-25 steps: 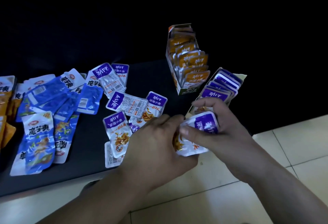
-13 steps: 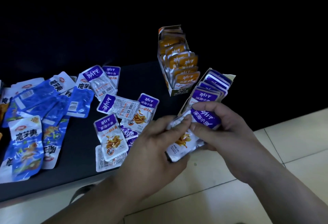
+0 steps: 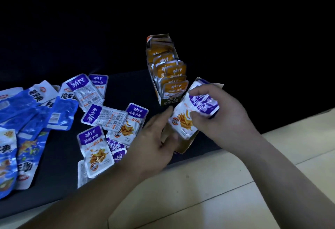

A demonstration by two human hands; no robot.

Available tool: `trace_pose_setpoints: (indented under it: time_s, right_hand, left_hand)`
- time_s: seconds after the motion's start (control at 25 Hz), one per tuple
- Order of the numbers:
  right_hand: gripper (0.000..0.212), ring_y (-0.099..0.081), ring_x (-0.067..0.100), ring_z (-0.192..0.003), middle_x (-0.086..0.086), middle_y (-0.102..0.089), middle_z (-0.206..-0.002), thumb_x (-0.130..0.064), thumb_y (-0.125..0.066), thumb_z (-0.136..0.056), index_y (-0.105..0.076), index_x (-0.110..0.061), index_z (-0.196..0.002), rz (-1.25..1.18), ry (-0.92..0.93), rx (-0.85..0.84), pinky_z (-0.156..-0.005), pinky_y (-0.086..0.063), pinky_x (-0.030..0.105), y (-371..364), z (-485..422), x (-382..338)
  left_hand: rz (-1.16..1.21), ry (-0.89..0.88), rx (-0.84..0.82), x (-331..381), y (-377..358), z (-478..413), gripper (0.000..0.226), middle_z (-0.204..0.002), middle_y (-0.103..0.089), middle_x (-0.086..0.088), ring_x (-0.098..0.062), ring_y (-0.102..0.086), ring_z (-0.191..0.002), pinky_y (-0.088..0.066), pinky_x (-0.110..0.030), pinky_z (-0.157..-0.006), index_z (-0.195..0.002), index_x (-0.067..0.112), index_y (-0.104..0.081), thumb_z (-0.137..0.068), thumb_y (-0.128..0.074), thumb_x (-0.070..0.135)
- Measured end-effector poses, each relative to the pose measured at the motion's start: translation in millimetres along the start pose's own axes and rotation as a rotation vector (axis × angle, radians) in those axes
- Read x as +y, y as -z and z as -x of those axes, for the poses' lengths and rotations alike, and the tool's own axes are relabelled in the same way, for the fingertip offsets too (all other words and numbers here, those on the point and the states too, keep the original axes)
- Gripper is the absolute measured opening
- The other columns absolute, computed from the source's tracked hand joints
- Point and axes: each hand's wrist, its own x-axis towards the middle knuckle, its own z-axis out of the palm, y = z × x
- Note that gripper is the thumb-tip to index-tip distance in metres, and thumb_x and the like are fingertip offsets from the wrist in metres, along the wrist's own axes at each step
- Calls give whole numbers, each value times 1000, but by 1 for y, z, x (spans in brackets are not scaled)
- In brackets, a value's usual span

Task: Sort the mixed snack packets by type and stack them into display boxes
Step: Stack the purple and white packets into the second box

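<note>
Item: purple packet (image 3: 192, 112), clamped in right hand (image 3: 223, 114) over the purple box (image 3: 188, 143) at the table's near edge, long axis tilted toward the box mouth (apparently entering). Left hand (image 3: 155, 145): fingers apart, steadying the box wall. Orange box (image 3: 168, 100): just beyond.

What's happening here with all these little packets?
A person is sorting snack packets on a dark table. The right hand presses a white-and-purple foil packet into a cardboard display box at the table's edge, while the left hand steadies the box's near end. Behind it, another cardboard box of orange-labelled packets stands full. More loose purple packets and blue foil packets lie unsorted to the left.
</note>
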Motion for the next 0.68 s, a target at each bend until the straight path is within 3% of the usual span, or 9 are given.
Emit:
trace_pose_setpoints:
  time_s: [0.12, 0.24, 0.32, 0.4, 0.52, 0.68]
  right_hand:
    - [42, -56, -10, -113, -26, -54, -116, -16, -77, -91, -57, -47, -113, 192, 25, -48, -73, -58, 14, -11, -2, 25]
    - [45, -51, 8, -126, -15, -54, -127, -19, -79, -89, -57, -40, -123, 427, 118, -34, -85, -59, 32, -10, -3, 36]
    - [50, -55, 18, -124, -7, -61, -128, -16, -81, -84, -59, -35, -124, 569, 272, -28, -87, -58, 39, -9, -6, 36]
    - [57, -56, 20, -122, -6, -64, -128, -16, -83, -80, -58, -36, -127, 672, 363, -61, -92, -56, 40, -10, -10, 32]
    - [77, -52, 20, -129, -4, -59, -136, -24, -85, -80, -46, -37, -146, 750, 354, -101, -100, -49, 39, -21, -13, 33]
    - [87, -49, 29, -124, 5, -51, -132, -32, -85, -76, -44, -32, -152, 870, 330, 88, -97, -50, 47, -29, -4, 48]
  left_hand:
    - [-107, 7, 48, -18, -15, 2, 84, -140, -56, 13, -3, -61, -114, -54, -20, -88, -158, 50, -20, -95, -63, 18]
    - [-154, -11, 94, -19, -22, 5, 94, -128, -60, 10, -1, -62, -93, -44, -5, -73, -159, 52, -17, -88, -67, 16]
    - [-123, -10, 79, -22, -20, 10, 94, -121, -60, 11, 0, -61, -86, -43, -4, -68, -157, 55, -16, -88, -69, 17]
    - [-75, -8, 63, -26, -18, 13, 94, -121, -60, 13, 1, -62, -90, -49, -10, -71, -156, 56, -16, -88, -69, 18]
    - [-36, -10, 86, -27, -17, 12, 92, -124, -54, 16, 3, -59, -104, -51, -13, -79, -157, 50, -25, -86, -71, 15]
    - [-34, -18, 72, -28, -18, 13, 89, -125, -52, 16, 0, -58, -107, -47, -7, -79, -157, 47, -27, -85, -70, 14]
